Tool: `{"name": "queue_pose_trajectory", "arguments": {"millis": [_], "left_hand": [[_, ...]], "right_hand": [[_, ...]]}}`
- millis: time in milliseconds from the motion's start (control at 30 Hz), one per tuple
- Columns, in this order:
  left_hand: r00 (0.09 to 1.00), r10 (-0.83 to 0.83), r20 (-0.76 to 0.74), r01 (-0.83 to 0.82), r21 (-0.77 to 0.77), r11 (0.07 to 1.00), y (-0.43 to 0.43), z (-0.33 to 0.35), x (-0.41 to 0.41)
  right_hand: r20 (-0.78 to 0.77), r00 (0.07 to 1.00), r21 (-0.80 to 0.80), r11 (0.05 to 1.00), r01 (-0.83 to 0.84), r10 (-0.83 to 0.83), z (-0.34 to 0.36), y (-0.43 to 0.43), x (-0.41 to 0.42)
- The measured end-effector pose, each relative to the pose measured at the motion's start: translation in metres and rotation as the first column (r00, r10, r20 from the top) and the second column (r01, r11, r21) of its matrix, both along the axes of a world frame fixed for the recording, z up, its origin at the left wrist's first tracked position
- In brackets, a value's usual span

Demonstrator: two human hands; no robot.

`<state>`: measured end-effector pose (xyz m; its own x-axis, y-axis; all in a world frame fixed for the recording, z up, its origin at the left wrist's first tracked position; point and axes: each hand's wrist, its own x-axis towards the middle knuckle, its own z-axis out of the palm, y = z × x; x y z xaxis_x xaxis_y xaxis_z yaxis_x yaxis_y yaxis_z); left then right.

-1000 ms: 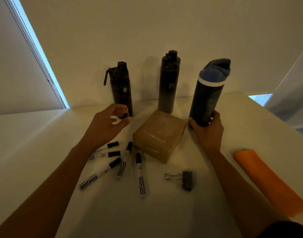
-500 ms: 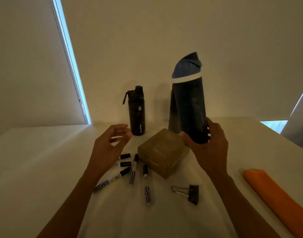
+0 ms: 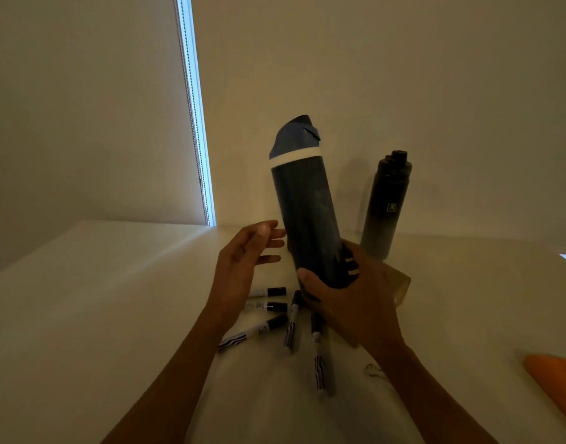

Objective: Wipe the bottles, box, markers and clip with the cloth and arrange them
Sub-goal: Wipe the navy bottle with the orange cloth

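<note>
Wiping looked not yet begun: right hand (image 3: pixel 355 302) had its grip wrapped round the blue-capped bottle (image 3: pixel 307 213) low down, left hand (image 3: pixel 240 267) hovered loose and empty just left of it, and the orange cloth (image 3: pixel 557 379) lay untouched well right of it.

1. The right hand (image 3: pixel 355 302) grips the bottle (image 3: pixel 307 213) at its lower end, above the table (image 3: pixel 99 299).
2. Just left of the grip: the left hand (image 3: pixel 243 264).
3. Behind it, to the right: the box (image 3: pixel 401 283), then the second bottle (image 3: pixel 385 206).
4. Below and in front: the markers (image 3: pixel 275 328).
5. Well to the right: the cloth (image 3: pixel 557 382).
</note>
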<state>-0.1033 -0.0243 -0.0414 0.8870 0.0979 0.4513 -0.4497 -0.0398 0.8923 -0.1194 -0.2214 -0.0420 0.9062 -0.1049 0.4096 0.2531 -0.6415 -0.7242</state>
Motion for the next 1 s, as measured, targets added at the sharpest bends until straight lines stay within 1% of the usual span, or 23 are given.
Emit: {"name": "queue_pose_trajectory", "arguments": {"millis": [133, 300, 367, 400, 467, 500, 567, 633, 767, 933, 1000], "left_hand": [[1.000, -0.012, -0.002, 0.012, -0.035, 0.999, -0.009, 0.010, 0.019], [1.000, -0.004, -0.010, 0.003, -0.048, 0.999, -0.012, 0.001, 0.021], [1.000, -0.015, -0.023, 0.014, -0.056, 0.998, -0.008, -0.004, 0.018], [1.000, -0.014, -0.023, 0.012, -0.073, 0.997, -0.007, -0.005, 0.017], [1.000, 0.000, -0.024, -0.003, -0.110, 0.994, -0.007, -0.004, 0.013], [1.000, 0.009, -0.023, -0.012, -0.124, 0.992, -0.008, -0.002, 0.011], [0.999, 0.020, -0.025, -0.024, -0.157, 0.987, -0.009, 0.002, 0.007], [0.999, 0.026, -0.036, -0.032, -0.184, 0.982, -0.008, 0.003, 0.006], [0.999, 0.022, -0.034, -0.028, -0.191, 0.981, -0.009, 0.004, 0.003], [0.997, 0.080, -0.007, -0.080, -0.211, 0.974, -0.023, 0.005, -0.008], [0.996, 0.087, -0.001, -0.086, -0.210, 0.974, -0.031, 0.005, -0.014]], "right_hand": [[-0.012, 0.999, 0.013, 0.999, -0.031, 0.032, -0.004, -0.008, -0.007], [0.010, 0.999, -0.021, 0.999, -0.045, 0.046, -0.008, -0.020, -0.011], [0.014, 0.998, -0.060, 0.996, -0.059, 0.060, -0.010, -0.022, -0.011], [-0.008, 0.997, -0.065, 0.995, -0.074, 0.073, -0.010, -0.022, -0.011], [-0.106, 0.989, -0.085, 0.990, -0.115, 0.106, -0.007, -0.019, -0.014], [-0.122, 0.985, -0.096, 0.987, -0.133, 0.121, -0.007, -0.017, -0.016], [0.000, 0.991, -0.120, 0.984, -0.133, 0.134, -0.011, -0.016, -0.019], [0.061, 0.989, -0.152, 0.980, -0.125, 0.136, -0.016, -0.015, -0.021], [0.052, 0.987, -0.087, 0.986, -0.144, 0.149, -0.023, -0.013, -0.019], [-0.052, 0.986, -0.088, 0.983, -0.164, 0.160, -0.021, -0.014, -0.027], [0.035, 0.990, -0.087, 0.987, -0.136, 0.140, -0.019, -0.024, -0.041]]}}
